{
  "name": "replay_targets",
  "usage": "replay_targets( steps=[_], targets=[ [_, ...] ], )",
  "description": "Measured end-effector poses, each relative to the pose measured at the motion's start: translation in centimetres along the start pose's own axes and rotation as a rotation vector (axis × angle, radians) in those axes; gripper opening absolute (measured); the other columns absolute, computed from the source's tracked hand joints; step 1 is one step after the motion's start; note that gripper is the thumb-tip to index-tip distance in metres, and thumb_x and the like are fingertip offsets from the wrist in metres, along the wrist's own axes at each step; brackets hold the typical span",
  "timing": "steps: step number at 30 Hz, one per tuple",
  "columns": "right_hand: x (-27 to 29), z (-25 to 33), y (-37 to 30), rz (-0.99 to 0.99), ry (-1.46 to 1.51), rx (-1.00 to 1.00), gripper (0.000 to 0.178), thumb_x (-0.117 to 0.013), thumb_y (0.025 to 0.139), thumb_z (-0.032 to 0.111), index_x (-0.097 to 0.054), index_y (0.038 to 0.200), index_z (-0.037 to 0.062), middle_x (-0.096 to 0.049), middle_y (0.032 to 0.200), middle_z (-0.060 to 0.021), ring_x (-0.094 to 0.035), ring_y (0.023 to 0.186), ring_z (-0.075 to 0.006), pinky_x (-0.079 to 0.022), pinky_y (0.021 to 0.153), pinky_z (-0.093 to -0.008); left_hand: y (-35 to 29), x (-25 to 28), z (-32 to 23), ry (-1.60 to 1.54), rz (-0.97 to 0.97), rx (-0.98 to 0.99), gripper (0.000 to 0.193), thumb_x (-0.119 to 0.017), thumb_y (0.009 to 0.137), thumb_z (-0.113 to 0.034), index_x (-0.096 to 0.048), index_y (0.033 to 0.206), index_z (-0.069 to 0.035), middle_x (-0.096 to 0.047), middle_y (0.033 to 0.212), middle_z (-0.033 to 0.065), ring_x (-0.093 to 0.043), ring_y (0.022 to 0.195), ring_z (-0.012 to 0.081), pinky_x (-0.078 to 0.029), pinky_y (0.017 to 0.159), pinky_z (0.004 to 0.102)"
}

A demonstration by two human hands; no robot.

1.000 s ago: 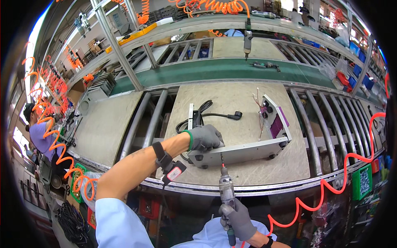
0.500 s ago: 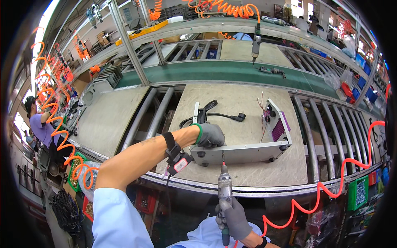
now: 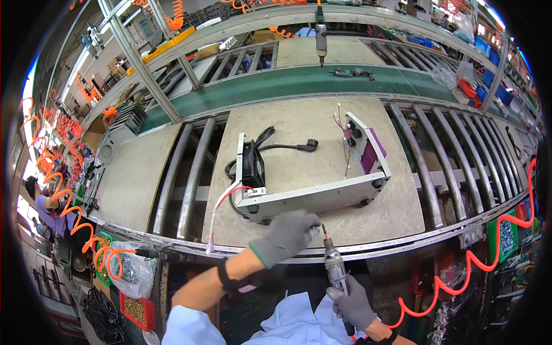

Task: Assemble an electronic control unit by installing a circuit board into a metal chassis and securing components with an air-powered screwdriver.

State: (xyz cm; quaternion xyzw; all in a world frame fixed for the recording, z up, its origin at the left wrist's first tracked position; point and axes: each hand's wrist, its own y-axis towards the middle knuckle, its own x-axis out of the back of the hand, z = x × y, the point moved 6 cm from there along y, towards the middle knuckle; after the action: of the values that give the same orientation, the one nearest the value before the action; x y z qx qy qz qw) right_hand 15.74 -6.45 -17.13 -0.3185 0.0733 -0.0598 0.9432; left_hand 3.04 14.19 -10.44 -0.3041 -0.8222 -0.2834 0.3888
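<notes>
A head-worn fisheye looks down from the near side, across a flat beige board (image 3: 302, 169), toward a long green belt (image 3: 287, 84).

Low in the centre of the frame, our gloved right hand (image 3: 353, 303) grips a powered screwdriver (image 3: 335, 264), its bit pointing up. Our gloved left hand (image 3: 287, 237) is just beside the bit's tip; whether its fingers pinch anything, we cannot tell. Mid-frame, we see a grey metal frame (image 3: 316, 201) on a pale board (image 3: 391, 224), a black plug (image 3: 311, 145) behind its front wall. Rollers (image 3: 425, 172) fill the right; a green belt (image 3: 230, 101) crosses above.
</notes>
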Motion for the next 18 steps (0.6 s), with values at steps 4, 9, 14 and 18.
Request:
replay_targets(
  steps=[4,9,14,18],
  targets=[
    [2.3,-1.7,-0.2,-0.045,-0.002,0.006,0.041,-0.076,0.089,0.028,-0.056,0.115,0.0034,-0.057,0.075,-0.0025,-0.054,0.052,-0.0075,-0.045,0.044,-0.0263,-1.0,-6.1,2.1,0.15,0.022,0.146,0.014,-0.071,0.089,-0.019,-0.07,0.099,-0.009,-0.065,0.089,0.0138,-0.066,0.085,0.0361,-0.054,0.075,0.0467],
    [3.0,-2.5,-0.2,-0.039,-0.08,0.032,0.047,-0.078,0.088,0.031,-0.057,0.119,0.004,-0.059,0.079,-0.0037,-0.057,0.057,-0.0088,-0.048,0.049,-0.0278,-1.4,-6.2,2.8,-0.015,-0.132,0.199,0.012,-0.067,0.093,-0.014,-0.066,0.102,-0.006,-0.068,0.091,0.0136,-0.068,0.077,0.0299,-0.055,0.071,0.0408],
    [1.8,-1.8,0.2,-0.014,-0.231,0.18,0.047,-0.079,0.086,0.028,-0.058,0.122,0.0049,-0.061,0.08,-0.0046,-0.058,0.059,-0.009,-0.049,0.052,-0.0284,-3.1,-5.4,3.5,-0.873,-0.027,0.661,0.019,-0.066,0.1,-0.017,-0.069,0.109,-0.001,-0.067,0.083,0.0033,-0.06,0.068,0.008,-0.051,0.062,0.0239],
    [1.4,-1.6,0.2,-0.009,-0.316,0.173,0.056,-0.081,0.084,0.033,-0.06,0.126,0.0039,-0.066,0.087,-0.0062,-0.064,0.073,-0.0122,-0.053,0.067,-0.0316,-4.4,-4.9,3.9,-0.981,0.055,0.798,0.023,-0.07,0.098,-0.02,-0.071,0.106,0.002,-0.069,0.078,0.0034,-0.063,0.067,0.007,-0.049,0.058,0.0203]
  ],
)
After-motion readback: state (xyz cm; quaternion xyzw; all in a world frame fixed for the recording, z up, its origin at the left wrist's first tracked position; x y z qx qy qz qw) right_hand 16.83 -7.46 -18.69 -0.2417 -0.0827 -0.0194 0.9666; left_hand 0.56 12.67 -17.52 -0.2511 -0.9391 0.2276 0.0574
